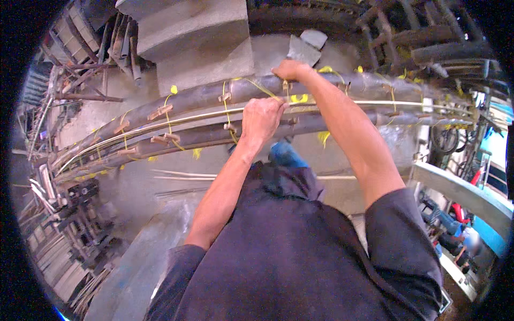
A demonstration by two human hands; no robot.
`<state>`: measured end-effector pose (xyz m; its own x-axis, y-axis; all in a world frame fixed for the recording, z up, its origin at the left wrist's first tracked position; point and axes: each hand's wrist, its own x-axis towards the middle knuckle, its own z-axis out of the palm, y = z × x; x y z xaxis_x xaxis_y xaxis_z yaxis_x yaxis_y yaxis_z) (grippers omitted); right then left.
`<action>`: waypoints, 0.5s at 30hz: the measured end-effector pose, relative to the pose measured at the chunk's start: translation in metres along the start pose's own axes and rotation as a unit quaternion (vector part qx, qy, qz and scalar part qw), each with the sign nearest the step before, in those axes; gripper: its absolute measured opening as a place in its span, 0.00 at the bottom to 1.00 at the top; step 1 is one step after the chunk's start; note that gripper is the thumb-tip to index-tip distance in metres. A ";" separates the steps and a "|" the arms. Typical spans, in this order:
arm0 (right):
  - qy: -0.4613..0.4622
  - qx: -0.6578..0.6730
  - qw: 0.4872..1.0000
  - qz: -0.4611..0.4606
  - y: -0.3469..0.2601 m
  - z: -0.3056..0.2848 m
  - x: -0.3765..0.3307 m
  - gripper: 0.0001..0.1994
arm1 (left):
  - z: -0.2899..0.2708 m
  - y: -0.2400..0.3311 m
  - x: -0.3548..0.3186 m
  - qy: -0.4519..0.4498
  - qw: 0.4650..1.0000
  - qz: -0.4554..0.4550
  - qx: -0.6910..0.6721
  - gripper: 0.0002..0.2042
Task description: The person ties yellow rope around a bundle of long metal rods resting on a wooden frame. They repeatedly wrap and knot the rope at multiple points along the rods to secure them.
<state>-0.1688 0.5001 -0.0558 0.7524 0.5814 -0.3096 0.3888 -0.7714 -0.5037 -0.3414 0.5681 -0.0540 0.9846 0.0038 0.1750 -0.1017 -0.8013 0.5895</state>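
Observation:
Two long dark poles run across in front of me, a far pole [193, 99] and a near pole [203, 135]. Pale thin strips [209, 113] lie between them. Yellow cords [227, 109] cross from pole to pole, with short wooden pegs [159, 111] at several of them. My left hand [261, 120] is closed in a fist above the strips, on a yellow cord that slants down to it from the far pole. My right hand [293, 70] is curled at the far pole's outer edge, above a small peg [286, 85]. What its fingers hold is hidden.
A stepped grey block [198, 43] stands beyond the poles. Metal racks and scrap [69, 214] crowd the left, and dark frames [423, 37] the far right. Below right, another person [455, 235] is beside a pale beam [466, 187]. Thin rods [187, 176] lie on the floor.

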 end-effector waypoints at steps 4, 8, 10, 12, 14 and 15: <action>0.011 0.525 0.848 -0.062 -0.029 -0.010 -0.052 0.13 | -0.017 0.003 -0.012 -0.074 0.993 -0.077 0.045 0.11; -0.154 0.126 0.951 -0.236 -0.018 0.070 -0.201 0.12 | -0.020 0.003 -0.001 -0.096 0.985 -0.134 -0.059 0.14; -0.121 0.123 0.956 -0.239 -0.016 0.107 -0.191 0.12 | -0.025 0.022 0.012 -0.130 0.953 -0.182 -0.204 0.16; -0.092 0.142 0.957 -0.236 -0.013 0.115 -0.178 0.12 | -0.039 0.027 0.059 -0.131 0.871 -0.167 -0.444 0.19; -0.113 0.116 0.961 -0.223 -0.009 0.101 -0.196 0.10 | -0.024 0.004 0.100 -0.049 0.909 -0.157 -0.384 0.15; -0.144 0.070 0.961 -0.227 -0.005 0.097 -0.198 0.11 | -0.013 -0.014 0.120 -0.079 0.912 -0.232 -0.329 0.15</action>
<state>-0.3709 0.4142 -0.0706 0.3357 0.9128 -0.2326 0.5523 -0.3908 -0.7364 -0.2241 0.5875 -0.0305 0.9464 0.1241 -0.2981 0.3183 -0.2035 0.9259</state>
